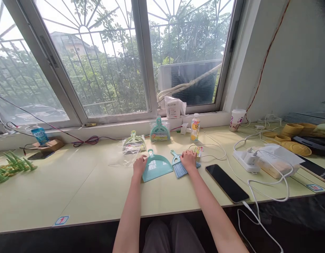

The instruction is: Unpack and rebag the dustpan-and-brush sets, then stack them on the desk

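Observation:
A teal dustpan (157,167) lies on the table with its wide edge toward me. My left hand (139,165) is closed at its left side, thumb against the rim. Just right of the dustpan is a small hand brush (178,165) with blue bristles, its handle pointing away from me. My right hand (188,160) has its fingers curled over the brush's right part and hides some of it. A small yellow printed card (198,150) lies just beyond that hand. Crumpled clear plastic wrap (124,158) lies beyond my left hand.
Two wrapped dustpan sets, one green (134,143) and one teal (159,133), stand farther back. A juice bottle (195,128) stands right of them. A black phone (227,182) with a white cable and a power strip (246,161) occupy the right side.

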A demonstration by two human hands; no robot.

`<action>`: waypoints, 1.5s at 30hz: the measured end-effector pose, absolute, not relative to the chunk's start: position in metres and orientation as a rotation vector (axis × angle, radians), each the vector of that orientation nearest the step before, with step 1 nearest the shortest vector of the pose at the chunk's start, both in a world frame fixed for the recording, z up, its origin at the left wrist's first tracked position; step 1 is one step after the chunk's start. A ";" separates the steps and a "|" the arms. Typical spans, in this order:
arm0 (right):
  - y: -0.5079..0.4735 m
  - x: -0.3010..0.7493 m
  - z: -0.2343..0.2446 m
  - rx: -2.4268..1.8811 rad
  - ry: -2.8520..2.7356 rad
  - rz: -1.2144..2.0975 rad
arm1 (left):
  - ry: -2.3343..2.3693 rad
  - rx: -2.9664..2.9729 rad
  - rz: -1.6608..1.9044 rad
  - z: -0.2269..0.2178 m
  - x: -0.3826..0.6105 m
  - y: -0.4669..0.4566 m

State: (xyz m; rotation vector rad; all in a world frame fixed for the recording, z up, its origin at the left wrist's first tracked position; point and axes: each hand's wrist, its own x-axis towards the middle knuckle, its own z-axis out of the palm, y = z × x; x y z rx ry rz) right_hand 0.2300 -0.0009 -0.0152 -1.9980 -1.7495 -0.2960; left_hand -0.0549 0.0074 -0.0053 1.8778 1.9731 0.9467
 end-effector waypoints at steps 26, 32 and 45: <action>-0.008 0.216 -0.013 -2.136 -1.850 -0.175 | 2.172 2.022 0.968 -0.004 -0.053 0.006; -0.013 0.214 -0.005 -2.135 -1.741 -0.224 | 2.275 2.013 0.841 -0.005 -0.056 0.007; -0.012 0.192 -0.005 -1.754 -1.711 -0.162 | 1.965 2.201 0.722 -0.008 -0.023 0.000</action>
